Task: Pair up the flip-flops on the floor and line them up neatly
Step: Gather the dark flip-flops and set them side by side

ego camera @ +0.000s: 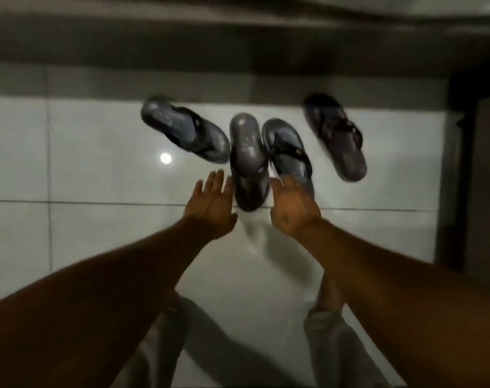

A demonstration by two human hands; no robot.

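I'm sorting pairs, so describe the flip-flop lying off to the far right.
The far-right flip-flop is dark, purplish-brown, looks rubbery, with a Y-shaped strap across its upper side. It lies flat, strap up, on the pale glossy tile floor, angled diagonally, apart from the other three. Neither hand touches it. Blur hides finer detail.

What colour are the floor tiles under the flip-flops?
Glossy white tiles with thin grey joints, clearest in the head view.

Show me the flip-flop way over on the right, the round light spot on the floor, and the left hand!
Rightmost flip-flop (pixel 336 135): head view, on its straps.
Light spot (pixel 165 158): head view, its centre.
Left hand (pixel 211 204): head view, back of hand.
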